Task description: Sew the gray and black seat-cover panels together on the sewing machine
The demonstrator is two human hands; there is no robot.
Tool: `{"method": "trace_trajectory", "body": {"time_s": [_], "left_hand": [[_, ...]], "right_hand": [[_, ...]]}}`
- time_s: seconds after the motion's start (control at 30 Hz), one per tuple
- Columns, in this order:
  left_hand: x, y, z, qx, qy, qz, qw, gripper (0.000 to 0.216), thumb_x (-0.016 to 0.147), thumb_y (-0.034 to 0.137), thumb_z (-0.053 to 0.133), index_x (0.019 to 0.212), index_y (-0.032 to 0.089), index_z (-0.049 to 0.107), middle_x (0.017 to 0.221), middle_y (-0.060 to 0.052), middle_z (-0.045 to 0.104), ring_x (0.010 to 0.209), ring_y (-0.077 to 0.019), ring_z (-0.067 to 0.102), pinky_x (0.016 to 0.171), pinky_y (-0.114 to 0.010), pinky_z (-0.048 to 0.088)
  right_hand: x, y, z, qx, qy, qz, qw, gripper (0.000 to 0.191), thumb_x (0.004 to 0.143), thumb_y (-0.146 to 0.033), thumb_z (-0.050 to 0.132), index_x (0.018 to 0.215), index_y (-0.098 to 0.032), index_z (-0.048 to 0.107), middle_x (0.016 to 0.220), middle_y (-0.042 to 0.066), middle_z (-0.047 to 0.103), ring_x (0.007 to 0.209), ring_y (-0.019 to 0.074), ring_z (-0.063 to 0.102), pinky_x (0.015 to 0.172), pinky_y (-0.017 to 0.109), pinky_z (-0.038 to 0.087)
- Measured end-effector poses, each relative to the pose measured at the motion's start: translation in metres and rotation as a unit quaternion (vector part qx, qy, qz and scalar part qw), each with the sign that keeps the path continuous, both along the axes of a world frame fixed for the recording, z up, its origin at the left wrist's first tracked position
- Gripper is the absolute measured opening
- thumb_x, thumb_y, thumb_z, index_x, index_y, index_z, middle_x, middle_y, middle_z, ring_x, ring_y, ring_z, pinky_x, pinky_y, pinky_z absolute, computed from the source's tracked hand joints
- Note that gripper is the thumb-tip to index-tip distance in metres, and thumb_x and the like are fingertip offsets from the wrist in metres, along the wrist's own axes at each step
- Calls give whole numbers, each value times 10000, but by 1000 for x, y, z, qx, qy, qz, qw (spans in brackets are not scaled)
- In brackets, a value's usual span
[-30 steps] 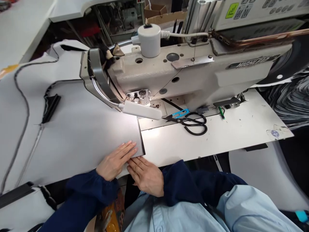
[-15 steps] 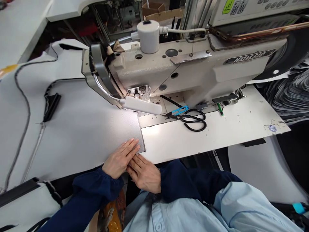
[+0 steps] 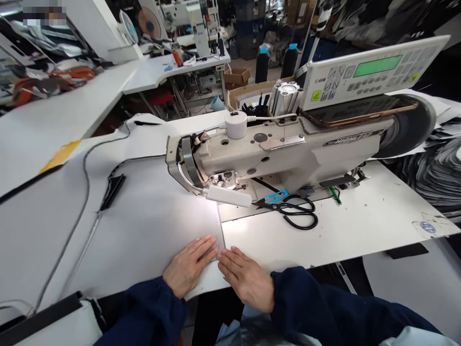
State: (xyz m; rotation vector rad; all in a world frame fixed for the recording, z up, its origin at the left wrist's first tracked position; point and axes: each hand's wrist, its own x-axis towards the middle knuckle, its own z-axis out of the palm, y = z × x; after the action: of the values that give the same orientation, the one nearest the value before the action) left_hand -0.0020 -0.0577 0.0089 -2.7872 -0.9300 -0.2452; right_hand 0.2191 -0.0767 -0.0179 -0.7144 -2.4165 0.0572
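A large light-grey fabric panel [image 3: 144, 230] with dark piping along its edges covers the table left of the sewing machine [image 3: 288, 154]. My left hand [image 3: 189, 266] lies flat on the panel near its right edge, palm down. My right hand [image 3: 247, 278] rests just to the right, by that same edge, with its fingertips close to my left hand. Neither hand grips anything. The presser foot area [image 3: 223, 180] stands a little beyond my hands, under the white LED lamp bar [image 3: 227, 195]. Black-handled shears [image 3: 291, 211] and blue snips [image 3: 276, 196] lie on the white machine table [image 3: 345, 240].
A control panel [image 3: 370, 72] stands above the machine. A black strip [image 3: 112, 192] lies on the panel. Dark patterned material [image 3: 432, 178] is piled at the right. Further white work tables, sewing machines and thread cones [image 3: 262, 65] stand behind.
The view has tilted up and back, showing more of the workshop. My hands have moved apart and now lie flatter. The panel's dark-edged corner no longer shows beside my fingers.
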Motion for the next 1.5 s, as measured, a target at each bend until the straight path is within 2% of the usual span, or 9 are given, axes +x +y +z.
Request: {"method": "trace_trajectory", "body": {"time_s": [0.2,0.37,0.57,0.87,1.07,1.23,1.43,1.5], "left_hand": [[-1,22,5,13,-18,-1,1000,282,925,231,400,1110,177,606,1213,-49,608,1155,-196,531,965,-346,474],[-4,40,7,13,-7,-6,1000,291,926,198,379,1101,167,609,1209,-61,610,1141,-193,542,964,-339,470],[-12,63,1,-6,-2,-13,1000,292,918,204,396,1122,157,599,1208,-97,604,1166,-213,523,975,-380,459],[-19,93,-9,-8,-28,23,999,336,924,245,362,1124,195,627,1166,-94,621,1148,-204,531,981,-387,454],[-21,112,-10,1,-42,36,998,381,938,283,327,1070,182,670,1056,-99,660,1083,-204,569,968,-364,459],[-22,126,-13,-45,-34,109,992,400,929,319,327,990,211,707,974,-78,679,1032,-201,580,936,-331,463],[-14,139,-3,-145,12,225,964,328,884,308,406,887,204,717,866,-64,690,882,-207,610,721,-277,476],[-10,142,1,-164,16,255,953,314,872,303,425,820,189,712,847,-67,687,851,-209,611,693,-273,460]], "right_hand": [[-2,17,-5,-42,-81,24,996,344,934,-164,369,1205,-83,563,1296,122,537,1248,243,452,1038,427,397],[-6,36,-8,-38,-82,29,995,347,943,-152,344,1189,-67,574,1287,136,541,1225,254,478,1030,447,399],[-11,58,-9,-48,-87,27,995,345,944,-150,347,1199,-73,566,1261,131,565,1221,245,483,1033,433,397],[-19,90,-5,-67,-119,24,990,339,923,-115,370,1195,-52,563,1265,148,559,1211,248,489,1035,418,394],[-24,102,-7,-72,-108,5,991,338,925,-123,369,1193,-46,560,1308,166,515,1237,271,454,1019,445,404],[-22,103,-7,-81,-90,3,993,337,941,-175,359,1185,-53,557,1308,161,516,1235,290,447,1034,496,370],[-21,101,-6,-98,-85,11,991,331,941,-143,324,1148,-56,568,1311,155,515,1237,287,441,1043,527,343],[-21,101,-5,-101,-89,12,991,324,934,-126,327,1135,-54,570,1311,158,513,1239,290,437,1040,532,345]]}}
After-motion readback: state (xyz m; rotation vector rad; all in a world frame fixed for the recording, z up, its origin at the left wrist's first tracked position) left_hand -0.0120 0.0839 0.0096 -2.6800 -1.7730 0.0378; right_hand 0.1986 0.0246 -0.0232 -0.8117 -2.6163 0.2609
